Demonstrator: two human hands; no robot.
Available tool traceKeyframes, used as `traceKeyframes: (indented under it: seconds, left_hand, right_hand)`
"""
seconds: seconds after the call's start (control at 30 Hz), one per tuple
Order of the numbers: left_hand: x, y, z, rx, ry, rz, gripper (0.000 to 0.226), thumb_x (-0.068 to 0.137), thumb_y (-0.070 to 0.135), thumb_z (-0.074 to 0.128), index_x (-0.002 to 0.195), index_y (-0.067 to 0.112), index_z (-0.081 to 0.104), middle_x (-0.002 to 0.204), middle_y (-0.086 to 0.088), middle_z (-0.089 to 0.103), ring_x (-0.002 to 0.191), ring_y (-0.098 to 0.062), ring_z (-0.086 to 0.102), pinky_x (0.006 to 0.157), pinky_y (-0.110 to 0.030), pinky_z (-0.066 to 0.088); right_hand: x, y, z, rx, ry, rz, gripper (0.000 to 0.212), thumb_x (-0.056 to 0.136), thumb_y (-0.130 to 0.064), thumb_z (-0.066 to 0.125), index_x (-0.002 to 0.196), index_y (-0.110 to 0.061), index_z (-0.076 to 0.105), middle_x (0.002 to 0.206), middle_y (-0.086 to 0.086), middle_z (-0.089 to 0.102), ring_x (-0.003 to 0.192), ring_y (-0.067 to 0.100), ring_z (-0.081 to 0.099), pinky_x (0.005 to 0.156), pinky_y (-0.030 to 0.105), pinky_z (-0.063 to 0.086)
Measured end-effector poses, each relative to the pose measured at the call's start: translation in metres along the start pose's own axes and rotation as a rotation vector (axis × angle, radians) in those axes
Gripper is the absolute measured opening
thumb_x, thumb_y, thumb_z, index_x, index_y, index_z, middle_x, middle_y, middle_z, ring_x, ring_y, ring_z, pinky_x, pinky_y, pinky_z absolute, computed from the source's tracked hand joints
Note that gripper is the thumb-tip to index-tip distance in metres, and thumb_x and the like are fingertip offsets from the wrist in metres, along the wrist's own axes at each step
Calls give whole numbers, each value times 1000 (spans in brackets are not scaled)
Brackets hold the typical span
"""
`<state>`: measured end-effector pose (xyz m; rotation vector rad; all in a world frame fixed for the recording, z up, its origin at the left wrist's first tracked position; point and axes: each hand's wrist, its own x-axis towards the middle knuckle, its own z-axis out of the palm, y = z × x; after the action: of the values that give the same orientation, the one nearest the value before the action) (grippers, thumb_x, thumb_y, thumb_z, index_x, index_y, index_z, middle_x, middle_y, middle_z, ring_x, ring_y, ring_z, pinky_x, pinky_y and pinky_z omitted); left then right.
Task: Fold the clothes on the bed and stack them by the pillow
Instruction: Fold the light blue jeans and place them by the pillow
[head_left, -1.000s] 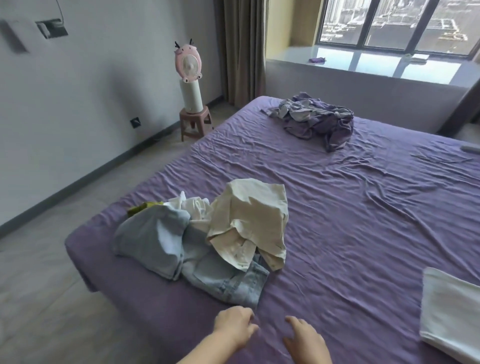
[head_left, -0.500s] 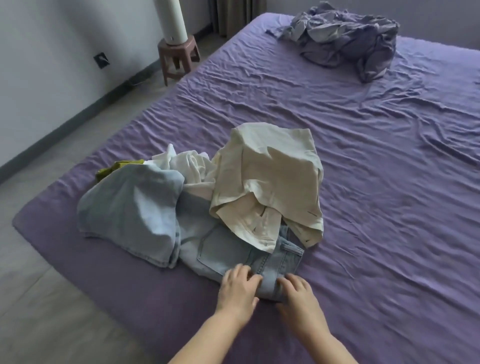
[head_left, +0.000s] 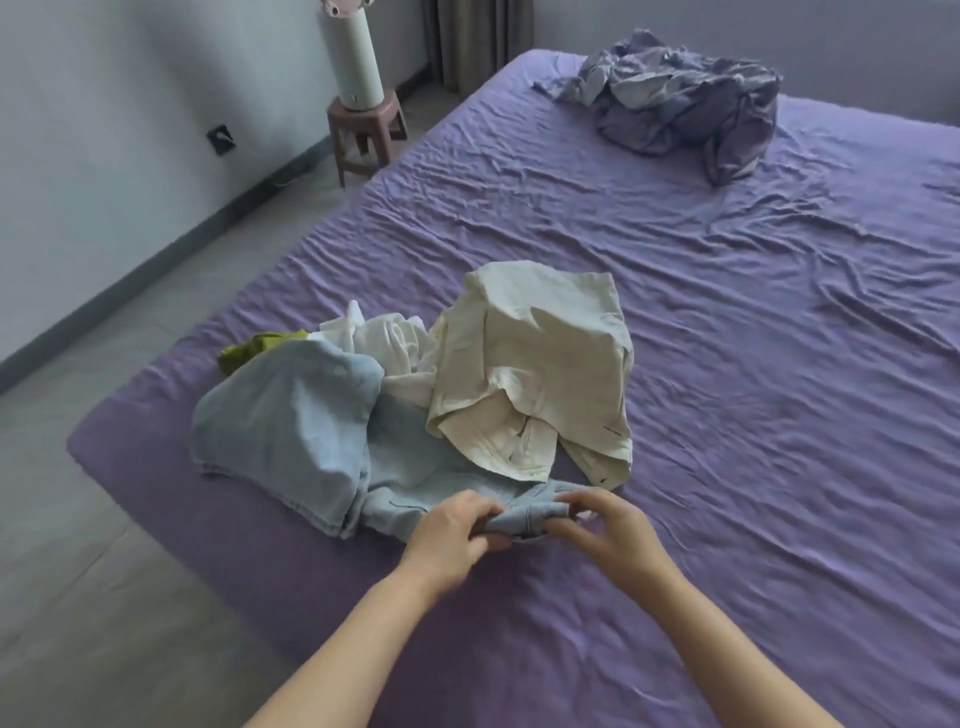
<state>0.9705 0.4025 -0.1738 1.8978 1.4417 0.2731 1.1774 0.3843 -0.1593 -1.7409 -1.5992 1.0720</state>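
A heap of clothes lies near the left front corner of the purple bed (head_left: 727, 415). Light blue jeans (head_left: 291, 426) spread along its near side. Cream shorts (head_left: 540, 364) lie on top, with a white garment (head_left: 389, 343) and a bit of green cloth (head_left: 249, 349) behind. My left hand (head_left: 457, 535) and my right hand (head_left: 608, 525) both pinch the bunched waistband end of the jeans at the near edge of the heap, lifting it slightly. No pillow is in view.
A crumpled purple-grey blanket (head_left: 680, 98) sits at the far end of the bed. Left of the bed is grey floor, with a small brown stool (head_left: 363, 135) carrying a white cylindrical fan base (head_left: 350, 62) by the wall.
My head tilted down and closer to the heap. Both hands reached forward from the near bed edge, landed on the jeans' end, then closed on it and gathered it up.
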Motion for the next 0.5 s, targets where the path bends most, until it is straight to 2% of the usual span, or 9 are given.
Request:
traceKeyframes:
  seconds: [0.07, 0.17, 0.23, 0.3, 0.37, 0.43, 0.5]
  left_hand:
    - [-12, 26, -35, -64, -1, 27, 23, 82, 17, 67, 105, 22, 65, 89, 15, 54, 86, -4, 51, 73, -9, 35]
    - [-30, 70, -86, -124, -15, 80, 13, 85, 21, 66, 97, 21, 63, 82, 15, 55, 75, 4, 49, 71, -16, 39]
    - [-39, 101, -119, -173, 25, 113, 9, 87, 23, 64, 95, 20, 62, 77, 13, 55, 69, 6, 49, 68, -19, 40]
    - [-49, 133, -151, -265, 70, 136, 11, 89, 26, 63, 97, 18, 62, 79, 7, 58, 73, -1, 53, 71, -24, 43]
    - [-59, 165, -185, -356, 102, 168, 11, 90, 26, 63, 97, 18, 63, 84, 1, 62, 80, -10, 58, 75, -29, 47]
    - [-64, 188, -207, -427, 110, 218, 10, 89, 26, 64, 96, 18, 64, 83, 7, 63, 80, -5, 59, 72, -24, 48]
    - [-71, 214, -228, -493, 117, 268, 15, 85, 29, 64, 95, 18, 65, 80, 13, 64, 76, 1, 59, 66, -17, 48]
  right_hand:
    - [-3, -37, -23, 81, -7, -24, 18, 74, -17, 77, 79, -31, 67, 75, -15, 64, 71, -2, 57, 67, 7, 41]
    - [-10, -87, -63, 89, -27, -94, 22, 75, -22, 77, 75, -39, 62, 70, -15, 63, 66, -9, 55, 64, 6, 40]
    - [-15, -117, -94, 118, -105, -122, 19, 76, -29, 75, 88, -39, 65, 85, -15, 68, 80, -11, 59, 73, 7, 43]
    - [-23, -142, -125, 86, -219, -141, 34, 75, -32, 75, 106, -40, 61, 107, -16, 66, 102, -5, 57, 89, 15, 43]
    - [-34, -168, -154, 77, -269, -171, 46, 76, -29, 76, 115, -40, 56, 118, -17, 60, 112, -2, 53, 96, 22, 43]
    - [-41, -189, -173, 123, -291, -168, 45, 76, -23, 77, 114, -37, 58, 117, -12, 62, 107, 0, 57, 93, 23, 48]
    - [-53, -214, -195, 194, -249, -187, 30, 75, -20, 77, 103, -26, 68, 103, -3, 69, 91, 7, 64, 77, 24, 53]
